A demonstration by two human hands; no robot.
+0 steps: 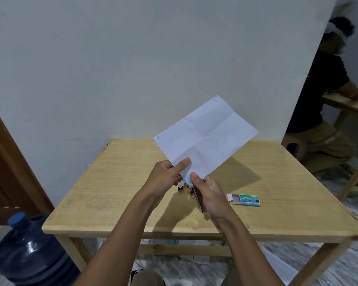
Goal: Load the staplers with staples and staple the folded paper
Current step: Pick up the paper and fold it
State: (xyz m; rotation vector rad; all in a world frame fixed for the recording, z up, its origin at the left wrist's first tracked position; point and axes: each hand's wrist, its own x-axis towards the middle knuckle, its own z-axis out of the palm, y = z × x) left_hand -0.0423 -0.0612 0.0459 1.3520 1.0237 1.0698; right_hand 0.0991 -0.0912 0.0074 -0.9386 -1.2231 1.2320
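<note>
The folded paper (207, 137) is held above the counter (112, 182), its near corner pinched by left hand (165, 176) fingers. The right hand (210, 195) fingers curl round the stapler (198, 198) at that corner. The staple box (245, 199) lies right. Advise: seat corner fully, keep sheet flat, squeeze firmly

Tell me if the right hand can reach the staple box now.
Likely yes: the staple box lies uncovered beside the right hand, but that hand holds paper and a stapler.
</note>
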